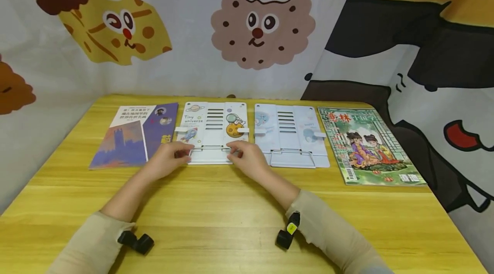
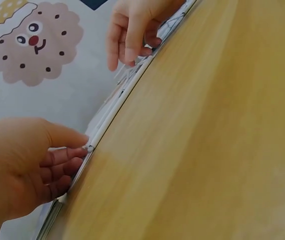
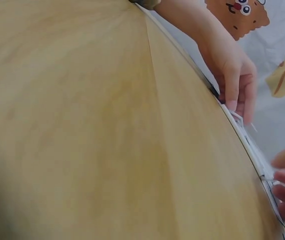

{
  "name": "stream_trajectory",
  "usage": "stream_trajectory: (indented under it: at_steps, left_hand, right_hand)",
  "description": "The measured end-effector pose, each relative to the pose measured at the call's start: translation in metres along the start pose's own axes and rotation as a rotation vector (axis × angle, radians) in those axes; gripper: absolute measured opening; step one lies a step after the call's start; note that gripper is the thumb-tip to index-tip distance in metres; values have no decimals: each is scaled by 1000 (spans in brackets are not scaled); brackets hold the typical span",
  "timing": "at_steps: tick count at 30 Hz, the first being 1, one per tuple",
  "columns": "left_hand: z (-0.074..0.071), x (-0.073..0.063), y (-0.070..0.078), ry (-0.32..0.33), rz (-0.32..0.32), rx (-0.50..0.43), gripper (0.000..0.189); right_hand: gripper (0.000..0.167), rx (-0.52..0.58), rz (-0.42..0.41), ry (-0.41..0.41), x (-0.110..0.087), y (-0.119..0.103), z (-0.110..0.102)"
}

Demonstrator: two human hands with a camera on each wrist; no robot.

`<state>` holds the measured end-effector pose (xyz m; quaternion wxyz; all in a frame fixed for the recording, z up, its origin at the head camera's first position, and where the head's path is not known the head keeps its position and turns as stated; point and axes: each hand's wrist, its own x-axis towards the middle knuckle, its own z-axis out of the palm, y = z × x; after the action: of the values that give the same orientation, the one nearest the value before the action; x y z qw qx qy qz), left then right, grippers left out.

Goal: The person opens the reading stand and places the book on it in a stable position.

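A flat white book stand [image 1: 214, 137] with a "Tiny universe" space print lies on the table. My left hand [image 1: 167, 159] is at its lower left corner, where thumb and forefinger pinch the end of the stand's wire bracket [image 1: 210, 149]. At the lower right corner, my right hand [image 1: 250, 160] pinches the bracket's other end between thumb and fingers. Both hands show low along the stand's front edge in the left wrist view. A second, pale blue book stand [image 1: 286, 115] lies just right of the first, its own wire bracket folded at the bottom.
To the left is a purple and white book [image 1: 123, 141], close to my left hand. A green illustrated magazine [image 1: 370, 145] lies at the right. Behind the yellow wooden table [image 1: 216, 218] hangs a cartoon-printed cloth [image 1: 173, 76].
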<state>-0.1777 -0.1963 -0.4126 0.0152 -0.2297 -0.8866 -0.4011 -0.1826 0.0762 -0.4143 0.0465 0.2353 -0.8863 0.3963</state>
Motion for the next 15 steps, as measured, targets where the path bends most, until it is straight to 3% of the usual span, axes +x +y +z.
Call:
stream_trajectory:
  at_steps: [6, 15]
  left_hand:
    - [0, 3, -3, -40, 1, 0, 37]
    - [-3, 6, -2, -111, -45, -88, 42]
  right_hand:
    - [34, -79, 40, 7, 2, 0, 3]
    - [40, -21, 44, -28, 3, 3, 6]
